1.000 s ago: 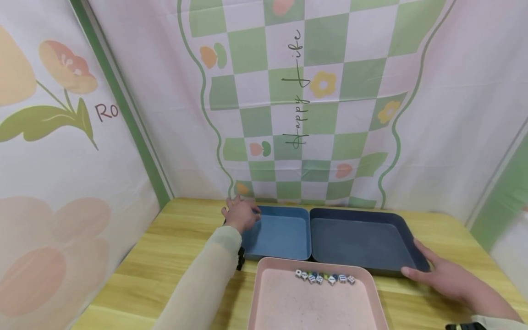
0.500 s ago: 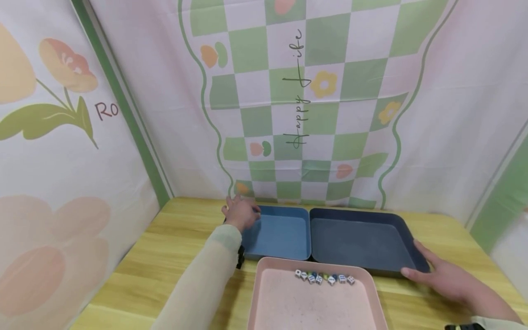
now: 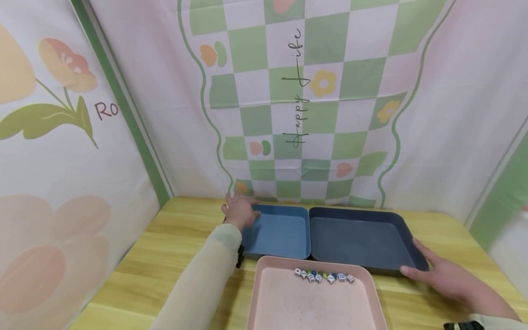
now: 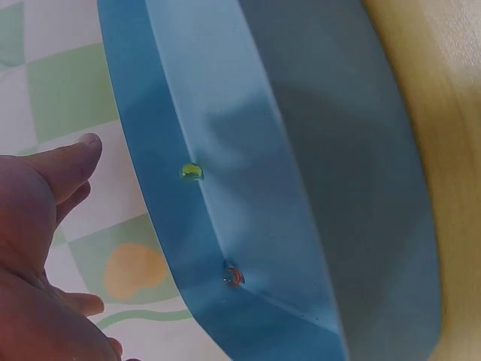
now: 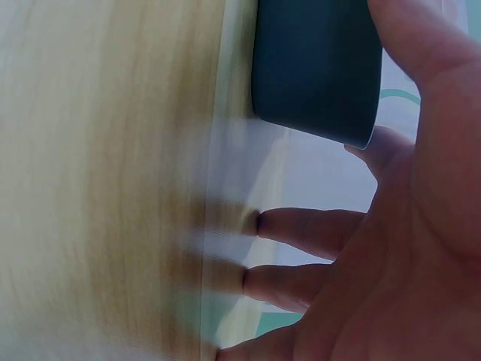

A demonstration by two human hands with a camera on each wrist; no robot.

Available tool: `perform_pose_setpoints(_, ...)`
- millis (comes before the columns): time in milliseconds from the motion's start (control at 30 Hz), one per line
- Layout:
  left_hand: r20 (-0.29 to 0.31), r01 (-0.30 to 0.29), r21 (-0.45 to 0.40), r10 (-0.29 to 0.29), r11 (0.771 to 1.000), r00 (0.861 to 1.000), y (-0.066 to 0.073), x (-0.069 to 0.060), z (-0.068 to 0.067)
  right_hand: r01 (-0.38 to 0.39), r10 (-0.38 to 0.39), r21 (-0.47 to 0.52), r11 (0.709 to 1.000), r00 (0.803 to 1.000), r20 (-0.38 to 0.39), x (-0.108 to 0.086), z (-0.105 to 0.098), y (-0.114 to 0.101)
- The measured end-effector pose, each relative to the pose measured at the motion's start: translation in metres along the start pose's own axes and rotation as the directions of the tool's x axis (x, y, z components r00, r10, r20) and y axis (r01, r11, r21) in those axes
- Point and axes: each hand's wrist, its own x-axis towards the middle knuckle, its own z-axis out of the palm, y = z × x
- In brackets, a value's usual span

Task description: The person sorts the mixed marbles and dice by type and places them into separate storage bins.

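My left hand (image 3: 240, 212) is over the back left corner of the blue tray (image 3: 284, 236), thumb and forefinger apart, nothing between them. In the left wrist view, a yellow-green bead (image 4: 192, 171) and a reddish clear bead (image 4: 234, 275) lie along the bottom edge inside that tray, to the right of my left hand (image 4: 37, 248). My right hand (image 3: 449, 277) rests at the front right corner of the dark navy tray (image 3: 359, 238), its thumb and forefinger on either side of the corner. The right wrist view has its other fingers loosely extended below the tray corner (image 5: 319, 75).
A pink tray (image 3: 313, 302) stands in front of the two others, with several white dice (image 3: 319, 278) and some coloured beads along its back edge. The trays stand on a wooden table (image 3: 136, 270). A patterned curtain (image 3: 284, 114) hangs behind.
The forefinger and thumb of my left hand, close together before, have spread apart over the blue tray. My right hand and the trays stay where they were.
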Motion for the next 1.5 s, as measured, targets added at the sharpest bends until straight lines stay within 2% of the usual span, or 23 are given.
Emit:
perform_pose_setpoints(333,0.02,-0.005,0.013,0.005,1.0,1.0,-0.002,-0.002,-0.004,0.017,-0.018,-0.014,1.0,1.0,-0.024,0.0,0.003,0.003)
perform_pose_setpoints(533,0.021,-0.008,0.02,0.007,1.0,1.0,-0.001,-0.004,-0.006,0.003,-0.003,-0.007,1.0,1.0,-0.017,0.001,0.001,0.003)
perform_pose_setpoints(800,0.044,-0.042,-0.011,0.042,0.999,0.998,-0.001,-0.006,-0.004,-0.001,0.001,-0.012,1.0,1.0,-0.024,0.001,0.001,0.003)
perform_pose_setpoints(1100,0.067,-0.185,-0.003,0.185,0.983,0.981,0.013,-0.018,-0.014,0.0,0.0,-0.009,1.0,1.0,-0.019,0.001,-0.001,-0.001)
perform_pose_setpoints(1300,0.07,-0.292,0.061,0.288,0.954,0.955,0.023,-0.027,-0.013,0.002,-0.002,-0.006,1.0,1.0,-0.013,0.001,-0.002,-0.002)
perform_pose_setpoints(1500,0.1,-0.344,0.031,0.339,0.939,0.935,0.036,-0.043,-0.014,0.005,-0.005,-0.008,1.0,1.0,-0.017,0.0,0.0,0.0)
